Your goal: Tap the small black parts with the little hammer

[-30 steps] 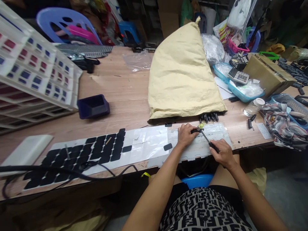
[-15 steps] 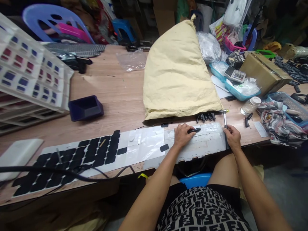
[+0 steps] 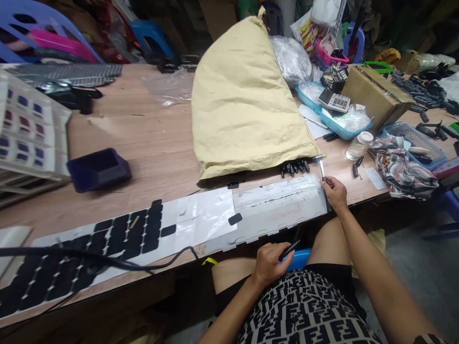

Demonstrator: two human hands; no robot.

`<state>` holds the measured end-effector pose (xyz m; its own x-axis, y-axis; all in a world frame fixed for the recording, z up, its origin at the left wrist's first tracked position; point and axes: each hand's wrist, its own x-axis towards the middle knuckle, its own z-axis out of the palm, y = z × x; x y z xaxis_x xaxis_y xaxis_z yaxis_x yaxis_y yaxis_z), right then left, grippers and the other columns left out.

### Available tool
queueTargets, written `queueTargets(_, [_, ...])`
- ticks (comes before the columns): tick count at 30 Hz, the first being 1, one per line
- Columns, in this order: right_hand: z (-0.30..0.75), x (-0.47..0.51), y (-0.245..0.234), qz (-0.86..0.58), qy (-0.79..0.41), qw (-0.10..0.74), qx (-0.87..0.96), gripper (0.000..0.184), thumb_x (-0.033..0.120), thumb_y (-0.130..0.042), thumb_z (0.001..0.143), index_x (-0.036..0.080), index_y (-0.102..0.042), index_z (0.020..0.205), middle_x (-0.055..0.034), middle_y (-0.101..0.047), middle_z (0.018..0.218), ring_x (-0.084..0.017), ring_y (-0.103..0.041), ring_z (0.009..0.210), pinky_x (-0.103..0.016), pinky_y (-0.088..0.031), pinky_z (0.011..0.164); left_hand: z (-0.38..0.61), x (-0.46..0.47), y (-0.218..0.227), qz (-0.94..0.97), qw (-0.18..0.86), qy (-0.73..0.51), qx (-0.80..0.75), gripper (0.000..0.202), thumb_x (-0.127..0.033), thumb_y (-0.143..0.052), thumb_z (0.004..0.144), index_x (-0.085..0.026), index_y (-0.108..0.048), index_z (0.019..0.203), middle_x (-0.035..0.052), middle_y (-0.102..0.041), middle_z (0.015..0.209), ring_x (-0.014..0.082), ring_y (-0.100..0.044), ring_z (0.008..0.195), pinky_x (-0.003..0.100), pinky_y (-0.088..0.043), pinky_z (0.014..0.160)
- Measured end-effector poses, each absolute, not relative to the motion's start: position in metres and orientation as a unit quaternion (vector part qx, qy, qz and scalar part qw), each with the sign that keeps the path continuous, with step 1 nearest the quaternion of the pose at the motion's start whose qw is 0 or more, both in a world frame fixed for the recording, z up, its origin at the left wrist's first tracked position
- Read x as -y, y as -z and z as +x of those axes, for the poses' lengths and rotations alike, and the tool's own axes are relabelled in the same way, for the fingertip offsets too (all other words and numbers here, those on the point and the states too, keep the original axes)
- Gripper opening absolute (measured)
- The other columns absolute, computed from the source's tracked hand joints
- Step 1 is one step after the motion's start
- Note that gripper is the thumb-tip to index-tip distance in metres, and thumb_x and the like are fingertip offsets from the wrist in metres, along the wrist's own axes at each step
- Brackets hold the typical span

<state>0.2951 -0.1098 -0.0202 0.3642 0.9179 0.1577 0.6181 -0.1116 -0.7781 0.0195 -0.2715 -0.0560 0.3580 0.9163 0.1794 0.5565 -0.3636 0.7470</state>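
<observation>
On the table [image 3: 154, 124], the sack [image 3: 247, 95] has its corner beside the hammer [image 3: 322, 169] gripped in your right hand [image 3: 335, 193]; a wide lift could snag it. Your left hand [image 3: 269, 263] grips a black piece [image 3: 290, 249] beyond the front edge; a loosened hold could drop it. The hammer shows a bright shaft, yellowish tip; the piece is slim, tilted.

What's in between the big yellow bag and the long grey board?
In the head view, a bunch of small black pieces lies on the wooden table between the bag and board. A flat black patch sits further left.
</observation>
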Motion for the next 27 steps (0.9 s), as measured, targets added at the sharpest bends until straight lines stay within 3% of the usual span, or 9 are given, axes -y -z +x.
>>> queueTargets(4, [0.296,0.11,0.021,-0.719,-0.187,0.402,0.535,0.037,0.044,-0.062,0.079,0.021,-0.076,0.103,-0.0032,-0.07,0.082,-0.018,-0.058,0.07,-0.031,-0.051,0.072,0.028,0.265,0.083,0.735,0.27,-0.149,-0.604,0.028,-0.038,-0.054,0.094,-0.023,-0.075,0.105,0.0062,-0.078,0.09,0.0223,-0.073,0.082,0.03,-0.051,0.074])
queueTargets(7, [0.296,0.111,0.021,-0.719,-0.185,0.403,0.535,0.037,0.044,-0.062,0.078,0.021,-0.076,0.103,-0.0032,-0.07,0.082,-0.018,-0.058,0.071,-0.032,-0.051,0.073,0.026,0.259,0.092,0.67,0.312,-0.018,-0.673,0.034,-0.043,-0.058,0.092,-0.022,-0.073,0.114,0.0083,-0.077,0.088,0.0265,-0.073,0.087,0.032,-0.051,0.074])
queueTargets(9, [0.296,0.111,0.021,-0.72,-0.185,0.402,0.534,0.037,0.044,-0.062,0.078,0.021,-0.076,0.103,-0.0032,-0.07,0.081,-0.018,-0.058,0.07,-0.031,-0.05,0.072,0.026,0.26,0.088,0.655,0.356,0.007,-0.666,0.038,-0.043,-0.063,0.089,-0.021,-0.071,0.119,0.0068,-0.075,0.083,0.0258,-0.072,0.084,0.031,-0.051,0.073])
queueTargets(14, [0.294,0.112,0.02,-0.718,-0.182,0.401,0.539,0.035,0.042,-0.061,0.078,0.02,-0.076,0.101,-0.0024,-0.068,0.078,-0.017,-0.057,0.068,-0.03,-0.049,0.071,0.038,0.242,0.037,0.718,0.418,-0.191,-0.522,0.027,-0.038,-0.064,0.087,-0.022,-0.076,0.106,-0.0002,-0.071,0.071,0.0137,-0.064,0.063,0.023,-0.046,0.064])
queueTargets(18, [0.294,0.112,0.021,-0.719,-0.177,0.4,0.54,0.035,0.042,-0.061,0.078,0.021,-0.076,0.102,-0.0027,-0.07,0.08,-0.018,-0.058,0.07,-0.031,-0.049,0.071,0.049,0.157,-0.001,0.654,0.343,-0.321,-0.593,0.027,-0.036,-0.056,0.09,-0.02,-0.077,0.092,0.0006,-0.07,0.069,0.0141,-0.062,0.062,0.025,-0.045,0.065])
queueTargets(23, [0.294,0.112,0.022,-0.717,-0.182,0.399,0.542,0.035,0.041,-0.061,0.079,0.021,-0.076,0.103,-0.0028,-0.07,0.081,-0.018,-0.058,0.07,-0.031,-0.05,0.071,0.052,0.041,-0.004,0.56,0.275,-0.315,-0.715,0.027,-0.038,-0.058,0.087,-0.018,-0.075,0.082,0.0052,-0.072,0.074,0.0208,-0.066,0.076,0.029,-0.046,0.074])
queueTargets(27, [0.292,0.114,0.02,-0.714,-0.184,0.402,0.542,0.033,0.04,-0.061,0.08,0.022,-0.076,0.103,-0.0025,-0.069,0.08,-0.018,-0.059,0.071,-0.031,-0.05,0.072,0.056,0.007,0.007,0.545,0.242,-0.298,-0.745,0.029,-0.04,-0.06,0.084,-0.018,-0.07,0.07,0.0088,-0.073,0.077,0.0246,-0.067,0.082,0.031,-0.046,0.08])
